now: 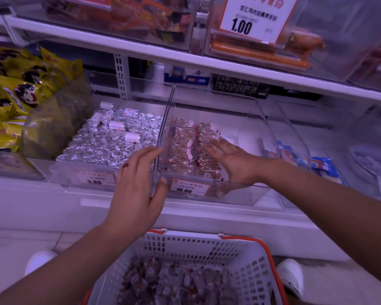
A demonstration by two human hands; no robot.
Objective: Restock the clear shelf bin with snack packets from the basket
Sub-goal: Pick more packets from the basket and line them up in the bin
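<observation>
Clear shelf bin (260, 119) with snack packets (191, 146): left hand (139, 183) flat against its corner, right hand (233, 159) spread on packets, apparently grasping nothing; basket (246, 249) below.

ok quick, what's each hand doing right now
Left hand: open, fingers straight against the clear bin's left front corner.
Right hand: open, fingers spread on the snack packets inside.

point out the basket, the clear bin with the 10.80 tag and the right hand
basket (207, 241): head view, on its far white lattice wall
clear bin (260, 113): head view, on its bare right side wall
right hand (235, 160): head view, on the back of the hand
</observation>
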